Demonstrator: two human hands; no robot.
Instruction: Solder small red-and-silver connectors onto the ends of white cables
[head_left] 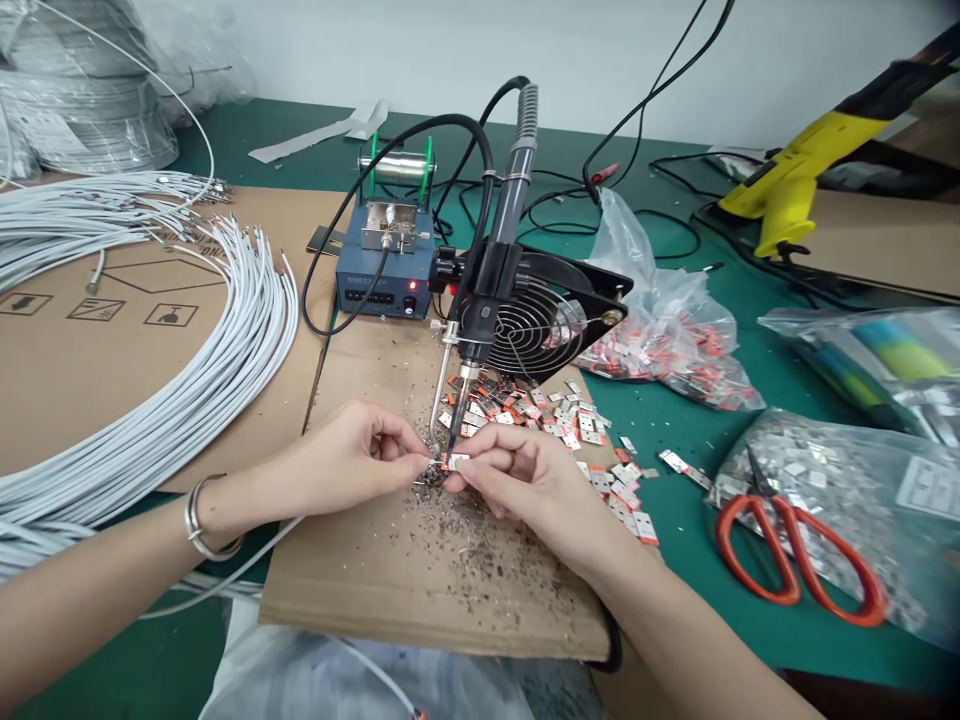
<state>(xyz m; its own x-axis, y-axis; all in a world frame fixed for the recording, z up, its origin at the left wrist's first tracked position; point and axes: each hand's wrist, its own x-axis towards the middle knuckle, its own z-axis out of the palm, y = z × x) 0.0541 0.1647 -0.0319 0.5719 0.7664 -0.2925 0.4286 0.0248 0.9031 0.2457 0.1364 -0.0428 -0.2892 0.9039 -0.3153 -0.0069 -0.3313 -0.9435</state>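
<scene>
Under the tip of a mounted soldering iron (480, 325), both my hands meet. My left hand (367, 450) is closed in a pinch on the end of a white cable (262, 552), which trails down to the left below my wrist. Between thumb and fingers of my right hand (525, 485) is a small white and orange connector piece (457, 461). The cable end and the connector piece come together at the iron's tip; whether they touch is too small to tell. A thin metal feed tube (444, 385) ends beside the tip.
A blue solder feeder (384, 270) with a solder spool (401, 167) and a black fan (525, 310) stand behind. Loose connector pieces (592, 435) lie right on the cardboard (352, 580). Orange-handled scissors (799, 560), a yellow heat gun (787, 180) and bundled white cables (247, 370) flank the work.
</scene>
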